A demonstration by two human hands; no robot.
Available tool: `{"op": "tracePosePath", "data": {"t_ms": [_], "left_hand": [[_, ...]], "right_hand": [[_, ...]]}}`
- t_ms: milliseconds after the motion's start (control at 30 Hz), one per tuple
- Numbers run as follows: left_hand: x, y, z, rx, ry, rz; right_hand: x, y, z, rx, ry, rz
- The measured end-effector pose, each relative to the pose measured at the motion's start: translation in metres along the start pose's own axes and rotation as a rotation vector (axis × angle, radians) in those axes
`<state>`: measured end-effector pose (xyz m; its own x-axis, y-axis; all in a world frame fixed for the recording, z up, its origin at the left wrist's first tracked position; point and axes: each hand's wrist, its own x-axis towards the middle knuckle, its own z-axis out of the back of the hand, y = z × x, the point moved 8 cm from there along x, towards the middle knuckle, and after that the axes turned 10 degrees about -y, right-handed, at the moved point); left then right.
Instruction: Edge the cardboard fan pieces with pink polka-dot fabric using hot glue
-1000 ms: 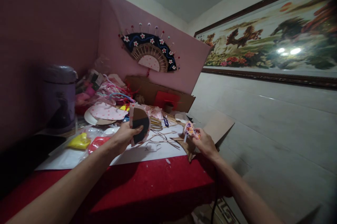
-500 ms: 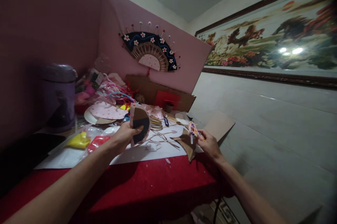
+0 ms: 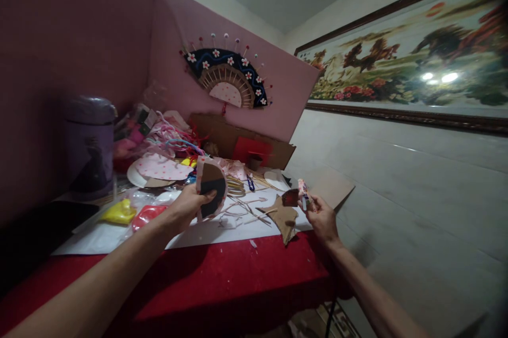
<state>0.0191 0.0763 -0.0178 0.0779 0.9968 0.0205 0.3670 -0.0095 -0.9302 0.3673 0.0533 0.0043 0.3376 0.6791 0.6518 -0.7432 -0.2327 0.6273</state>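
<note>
My left hand (image 3: 197,201) grips a half-round piece of cardboard (image 3: 210,176), partly brown and partly dark, edged with pink dotted cloth. Its thumb lies on the dark face. In my right hand (image 3: 322,220), closed around the handle, is a hot glue gun (image 3: 303,190) with a colourful pattern on a pale body. It is held above the right end of the table, apart from the half-round piece. Beneath and left of it lies a torn scrap of brown cardboard (image 3: 286,220). Thin sticks (image 3: 242,204) lie scattered on white paper between my hands.
A decorated fan (image 3: 230,71) hangs on the pink board behind. Pink dotted cloth (image 3: 162,167), yellow and red packets (image 3: 148,216) and a purple canister (image 3: 89,147) crowd the left. A cord (image 3: 330,317) hangs below the red tablecloth (image 3: 238,274).
My right hand has moved slightly right with the glue gun, which has turned, uncovering a dark reddish piece and more of the cardboard scrap. My left hand is nearly unchanged.
</note>
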Motion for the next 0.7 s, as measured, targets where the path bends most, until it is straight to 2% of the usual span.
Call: {"op": "tracePosePath", "data": {"t_ms": [200,333,400,500,600,700], "left_hand": [[-0.003,-0.002,0.001,-0.011,-0.032,0.028],[-0.003,-0.004,-0.001,-0.024,-0.021,0.032],[-0.003,-0.004,-0.002,-0.036,-0.016,0.032],[-0.005,-0.003,-0.003,-0.044,-0.025,0.054],[-0.006,-0.002,-0.003,-0.059,-0.020,0.087],[-0.006,-0.004,-0.002,-0.103,0.002,0.089]], "right_hand": [[0.006,0.008,-0.005,0.249,-0.094,-0.114],[0.009,0.014,-0.007,0.418,-0.108,-0.254],[0.007,0.020,-0.011,0.544,-0.070,-0.324],[-0.005,0.037,-0.027,0.769,0.094,-0.471],[-0.031,0.067,-0.055,0.967,0.361,-0.635],[-0.058,0.103,-0.084,1.001,0.627,-0.622]]}}
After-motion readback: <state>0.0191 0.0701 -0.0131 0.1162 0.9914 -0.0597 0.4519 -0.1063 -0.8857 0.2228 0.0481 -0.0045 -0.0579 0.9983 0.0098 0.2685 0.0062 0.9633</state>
